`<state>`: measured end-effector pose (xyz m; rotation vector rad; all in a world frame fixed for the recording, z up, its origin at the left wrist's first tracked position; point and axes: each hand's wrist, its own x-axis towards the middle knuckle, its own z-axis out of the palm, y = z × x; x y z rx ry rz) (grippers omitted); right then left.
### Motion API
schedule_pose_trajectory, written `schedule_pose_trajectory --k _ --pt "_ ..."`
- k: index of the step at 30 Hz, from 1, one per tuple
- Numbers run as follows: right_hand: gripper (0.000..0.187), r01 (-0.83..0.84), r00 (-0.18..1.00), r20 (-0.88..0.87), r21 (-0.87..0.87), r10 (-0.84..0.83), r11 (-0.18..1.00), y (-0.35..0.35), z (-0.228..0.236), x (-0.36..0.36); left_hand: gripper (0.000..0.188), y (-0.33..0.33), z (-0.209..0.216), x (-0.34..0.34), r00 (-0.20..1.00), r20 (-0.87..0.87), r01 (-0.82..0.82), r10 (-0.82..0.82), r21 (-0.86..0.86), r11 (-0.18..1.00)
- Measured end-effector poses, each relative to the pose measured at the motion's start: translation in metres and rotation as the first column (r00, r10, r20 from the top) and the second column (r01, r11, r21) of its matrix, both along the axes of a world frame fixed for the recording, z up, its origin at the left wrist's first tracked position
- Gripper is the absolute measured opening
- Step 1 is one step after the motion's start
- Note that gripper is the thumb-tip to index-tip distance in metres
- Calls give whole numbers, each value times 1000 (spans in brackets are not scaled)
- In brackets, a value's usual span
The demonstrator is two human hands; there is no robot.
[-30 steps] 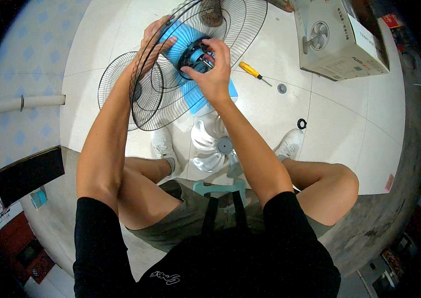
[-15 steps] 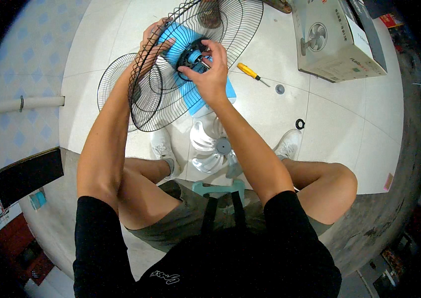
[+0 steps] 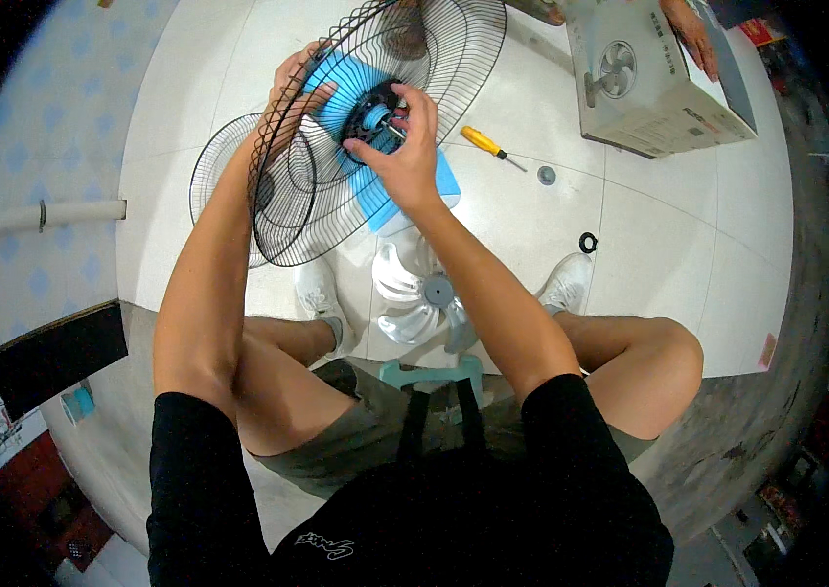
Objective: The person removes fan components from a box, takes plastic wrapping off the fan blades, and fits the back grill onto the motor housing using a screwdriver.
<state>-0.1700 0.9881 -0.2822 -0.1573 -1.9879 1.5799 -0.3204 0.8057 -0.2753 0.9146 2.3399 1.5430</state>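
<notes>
A black wire fan guard (image 3: 282,220) stands tilted over a blue fan body (image 3: 446,181). My left hand (image 3: 299,86) is behind the guard's wires, its fingers closed round the blue motor housing. My right hand (image 3: 412,147) is in front, thumb and fingertips gripping the black ring at the guard's centre, around the metal shaft. Part of that ring is hidden by my fingers. Below my right wrist a silvery fan blade (image 3: 438,291) lies on the floor between my shoes.
A second wire guard (image 3: 207,186) lies at the left. To the right are a yellow screwdriver (image 3: 481,139), a grey disc (image 3: 546,175) and a black ring (image 3: 588,242). A carton (image 3: 664,127) stands at the far right, with another person's hand (image 3: 693,41) on top.
The guard and fan body have shifted slightly left, with both my hands still on them. Another person's hand has come onto the carton.
</notes>
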Motion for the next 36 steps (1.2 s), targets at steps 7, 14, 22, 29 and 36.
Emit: schedule_pose_trajectory --k 7,14,22,29,36 --pt "64 34 998 -57 36 -32 999 34 -16 32 72 15 26 14 993 -85 -88 78 -123 988" --pt "15 276 731 504 398 -460 875 186 -175 137 68 15 37 20 992 72 -92 103 -144 985" --pt "42 244 64 734 645 -676 724 303 -251 249 81 18 35 21 936 344 -30 77 -140 990" --pt "62 191 283 707 620 -648 761 351 -315 272 81 30 37 22 984 108 -122 141 -166 979" --pt "50 30 244 781 586 -575 810 342 -303 250 87 18 28 12 984 50 -159 172 -200 967"
